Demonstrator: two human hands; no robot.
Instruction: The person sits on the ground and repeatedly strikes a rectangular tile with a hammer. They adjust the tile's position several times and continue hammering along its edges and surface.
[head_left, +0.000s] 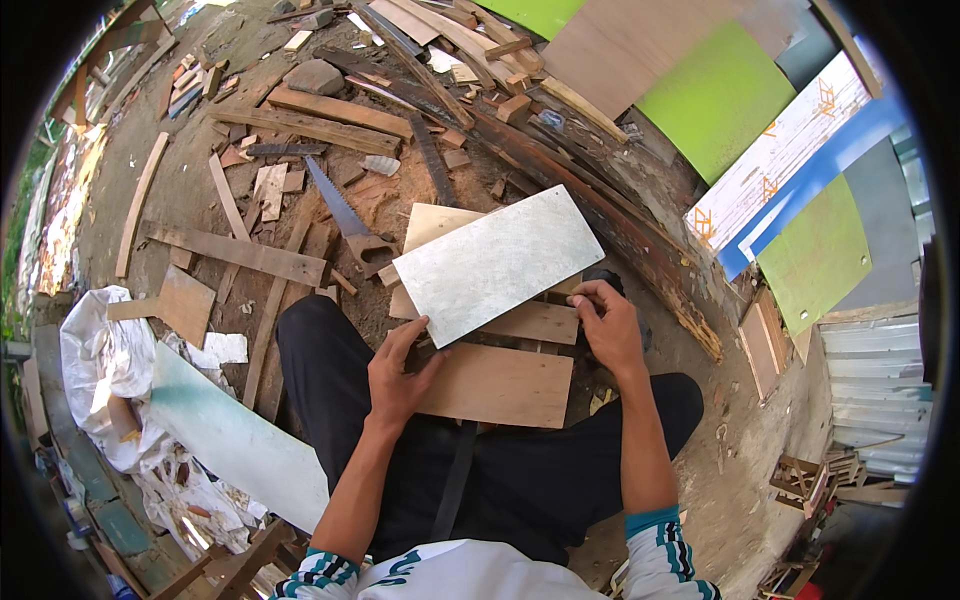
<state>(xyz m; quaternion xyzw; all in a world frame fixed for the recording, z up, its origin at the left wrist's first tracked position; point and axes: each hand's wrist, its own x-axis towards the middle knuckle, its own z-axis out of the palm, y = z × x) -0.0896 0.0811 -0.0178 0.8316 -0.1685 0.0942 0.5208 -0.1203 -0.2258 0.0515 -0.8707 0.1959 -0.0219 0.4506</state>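
Observation:
A pale grey-white rectangular board (500,265) lies tilted across several wooden pieces in front of my crossed legs. My left hand (400,375) grips its near left corner, with fingers at the edge and thumb just below. A brown wooden plank (530,322) shows under the board, and a wider brown board (495,385) rests nearer, over my lap. My right hand (610,325) is by the plank's right end, fingers curled and thumb against index finger. Whatever they pinch is too small or hidden to make out. Beyond the grey-white board lies a pale wood piece (432,225).
A handsaw (345,215) with a wooden handle lies on the dirt among scrap planks. Long dark timbers (620,225) run diagonally at right. White sacking (105,345) and a pale curved sheet (235,430) lie at left. Green panels (715,100) stand at far right.

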